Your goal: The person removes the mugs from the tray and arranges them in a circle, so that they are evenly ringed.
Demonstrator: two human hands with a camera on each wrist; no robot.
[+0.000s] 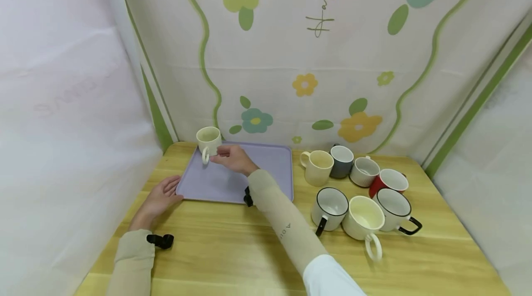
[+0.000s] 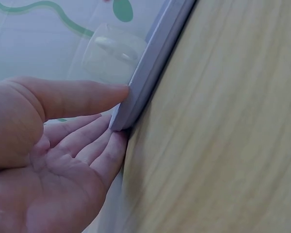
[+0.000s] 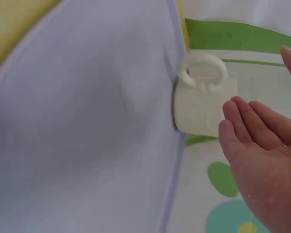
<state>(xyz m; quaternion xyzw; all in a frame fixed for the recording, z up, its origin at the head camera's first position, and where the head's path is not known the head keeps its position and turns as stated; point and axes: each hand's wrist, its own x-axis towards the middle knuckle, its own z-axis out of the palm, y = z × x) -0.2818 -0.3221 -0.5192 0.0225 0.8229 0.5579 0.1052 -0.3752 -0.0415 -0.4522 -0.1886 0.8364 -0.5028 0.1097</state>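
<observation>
A cream mug [image 1: 209, 141] stands upright in the far left corner of the lilac tray [image 1: 216, 185], its handle toward me. Right beside it is my right hand [image 1: 235, 159], fingers extended and nothing in its grasp. The right wrist view shows those fingertips close to the side of the mug [image 3: 203, 107]; whether they touch it I cannot tell. At the tray's near left corner, my left hand [image 1: 161, 196] touches the rim with fairly straight fingers. In the left wrist view, the thumb meets one side of the tray [image 2: 140, 82] and the fingers lie against the other.
Right of the tray, several mugs stand grouped on the wooden table [image 1: 232, 250], among them a yellowish mug [image 1: 318, 169], a red mug [image 1: 388, 183] and a black-rimmed white mug [image 1: 330, 208]. White flowered cloth [image 1: 266, 56] closes off the back and sides.
</observation>
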